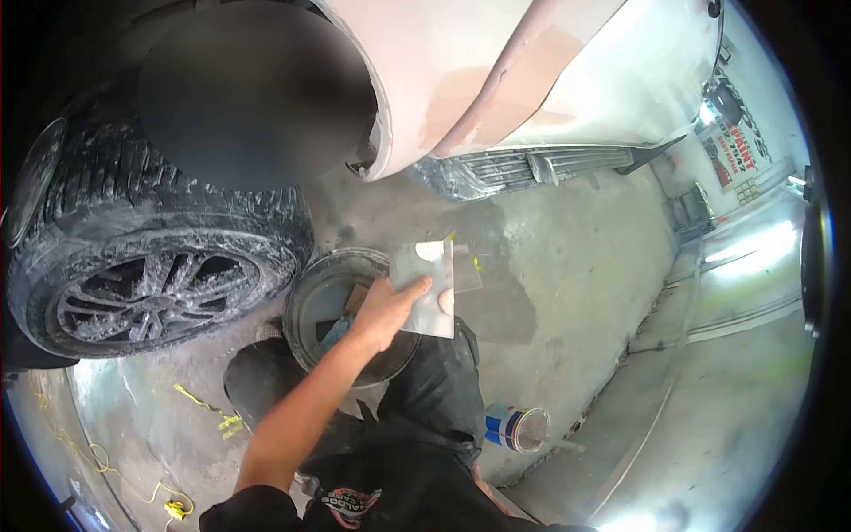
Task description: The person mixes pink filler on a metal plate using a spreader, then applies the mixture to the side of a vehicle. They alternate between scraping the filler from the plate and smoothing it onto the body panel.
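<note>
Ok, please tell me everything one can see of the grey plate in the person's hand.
The plate is a thin, flat, rectangular sheet, grey and dull, metal by its look. A white half-round dab sits at its top edge. It is held about level over a black bucket, near the wheel. The left hand grips its lower left part, thumb on top. One fingertip shows at its right edge.

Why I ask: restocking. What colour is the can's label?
The can is blue and white; head view.
</note>
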A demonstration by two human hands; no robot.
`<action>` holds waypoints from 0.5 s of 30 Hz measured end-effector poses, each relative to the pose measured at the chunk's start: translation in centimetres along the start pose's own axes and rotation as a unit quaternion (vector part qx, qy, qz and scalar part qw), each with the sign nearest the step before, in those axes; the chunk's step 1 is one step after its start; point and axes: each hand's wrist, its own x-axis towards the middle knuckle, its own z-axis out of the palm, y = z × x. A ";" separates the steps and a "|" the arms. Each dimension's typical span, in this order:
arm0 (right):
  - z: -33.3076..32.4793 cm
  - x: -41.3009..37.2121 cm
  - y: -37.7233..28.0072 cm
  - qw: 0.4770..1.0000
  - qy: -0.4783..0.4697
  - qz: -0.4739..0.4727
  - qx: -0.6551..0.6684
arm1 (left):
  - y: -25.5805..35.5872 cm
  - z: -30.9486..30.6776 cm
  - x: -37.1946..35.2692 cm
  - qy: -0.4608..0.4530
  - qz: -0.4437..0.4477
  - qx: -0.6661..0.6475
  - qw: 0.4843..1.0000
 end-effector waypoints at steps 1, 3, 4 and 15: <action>-0.6 -0.8 0.1 1.000 -0.016 0.018 0.001 | -0.1 0.1 0.1 -0.001 0.004 0.003 1.000; -2.5 -2.8 0.0 0.997 -0.057 0.053 0.000 | 0.6 1.0 -0.2 -0.015 0.008 -0.020 1.000; -3.7 -3.7 0.0 0.995 -0.078 0.069 0.000 | 1.5 1.7 -0.6 -0.020 0.020 -0.013 1.000; -10.2 0.2 -2.0 0.886 -0.444 -0.032 0.129 | 3.6 3.3 -0.1 -0.039 0.043 -0.019 0.998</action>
